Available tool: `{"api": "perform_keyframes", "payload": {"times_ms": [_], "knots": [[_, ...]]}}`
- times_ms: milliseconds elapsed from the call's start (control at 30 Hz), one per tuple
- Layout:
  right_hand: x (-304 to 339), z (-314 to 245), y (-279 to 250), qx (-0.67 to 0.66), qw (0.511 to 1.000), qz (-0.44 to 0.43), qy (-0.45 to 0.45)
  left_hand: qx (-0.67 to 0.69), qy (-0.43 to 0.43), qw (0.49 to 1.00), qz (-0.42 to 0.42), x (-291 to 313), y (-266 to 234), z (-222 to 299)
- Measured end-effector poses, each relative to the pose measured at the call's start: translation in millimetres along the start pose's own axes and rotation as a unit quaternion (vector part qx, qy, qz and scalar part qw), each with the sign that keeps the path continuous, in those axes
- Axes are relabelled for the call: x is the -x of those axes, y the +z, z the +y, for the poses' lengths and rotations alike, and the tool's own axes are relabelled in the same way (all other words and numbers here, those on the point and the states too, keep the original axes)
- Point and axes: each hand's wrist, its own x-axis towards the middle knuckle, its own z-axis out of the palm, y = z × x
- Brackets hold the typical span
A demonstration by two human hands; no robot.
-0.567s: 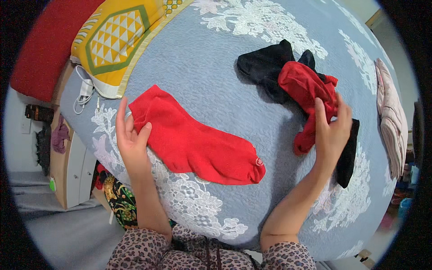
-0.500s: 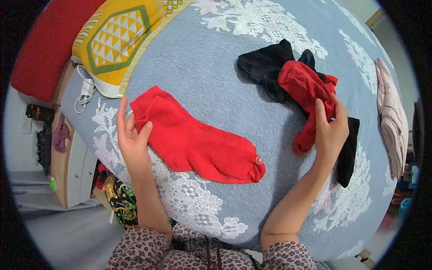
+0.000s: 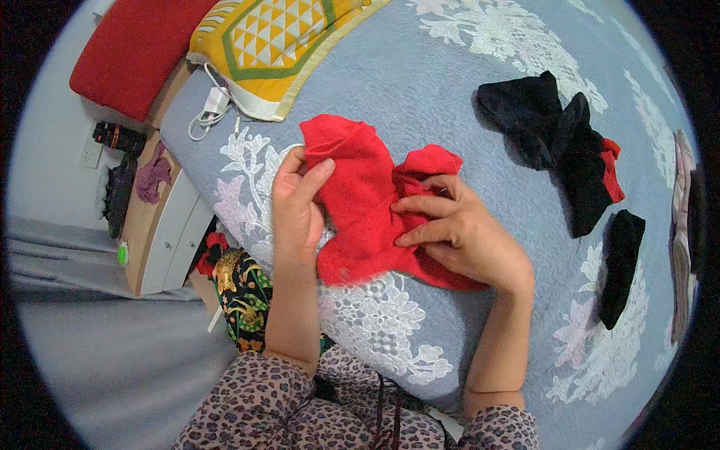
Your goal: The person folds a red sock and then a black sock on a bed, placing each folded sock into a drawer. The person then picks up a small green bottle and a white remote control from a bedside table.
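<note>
A red sock [image 3: 351,180] is raised a little from the bed, with my left hand [image 3: 296,210] pinching its edge between thumb and fingers. My right hand [image 3: 476,236] grips a second red sock [image 3: 429,162], bunched up and laid against the first one. Where the two overlap, under my right fingers, their outlines run together. To the right lie crumpled black socks [image 3: 519,116], and a red piece of cloth [image 3: 610,171] sticks out beside them. A separate black sock [image 3: 622,266] rests nearer to me, right of my right hand.
The bed has a blue-grey quilted cover [image 3: 420,75] with white lace flowers. At the far left are a yellow patterned pillow [image 3: 277,37], a white charger with cable [image 3: 216,101] and a red cushion [image 3: 139,56]. Folded pale cloth [image 3: 681,240] lies along the right edge.
My right hand has brought the second red sock leftward from the black socks onto the first. The first sock, flat before, is now lifted and bent. The view has shifted left.
</note>
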Motion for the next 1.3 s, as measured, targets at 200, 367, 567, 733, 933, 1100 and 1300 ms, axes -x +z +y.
{"api": "perform_keyframes", "payload": {"times_ms": [200,367,567,733,933,1100,1300], "knots": [[5,12,-11,-0.107,0.993,-0.030,0.032,0.068,-0.016,0.997,-0.009,5,2,3],[6,20,-13,-0.187,0.981,0.048,0.038,0.229,-0.097,0.965,-0.088,3,-10,-1],[4,24,-12,-0.253,0.956,0.097,0.113,0.335,-0.163,0.915,-0.156,-1,-13,0],[0,20,-9,-0.215,0.932,0.195,0.216,0.350,-0.181,0.900,-0.185,-1,-12,0],[-9,9,-4,-0.047,0.947,0.217,0.233,0.338,-0.215,0.903,-0.157,1,-9,0],[-2,21,3,-0.314,0.893,0.210,0.243,0.357,-0.226,0.893,-0.155,3,-7,-1],[-8,13,-3,-0.594,0.722,0.219,0.280,0.335,-0.222,0.902,-0.159,6,-8,0]]}}
